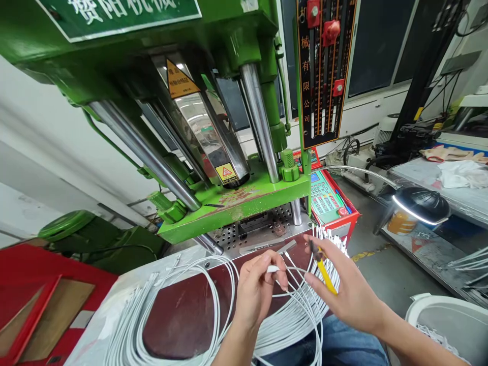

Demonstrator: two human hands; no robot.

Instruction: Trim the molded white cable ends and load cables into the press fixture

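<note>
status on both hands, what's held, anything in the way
Left hand: pinching white connector. Right hand: holding yellow-handled tool. White cables crowd close around both.

- Left hand (253, 290), 6 o'clock from view centre: bare, slim in build; wrist narrows slightly below the palm.
- Left forearm (236, 345), 6 o'clock: uncovered along its visible length, cut off by the lower edge of view.
- Right hand (348, 287), between 4 and 5 o'clock: bare, with a broad back and long fingers.
- Right forearm (412, 330), 4 o'clock: uncovered as far as seen.
- Legwear (353, 340), 5 o'clock: blue, denim-like cloth, creased, with paler faded areas; waist and hems out of view.
</note>
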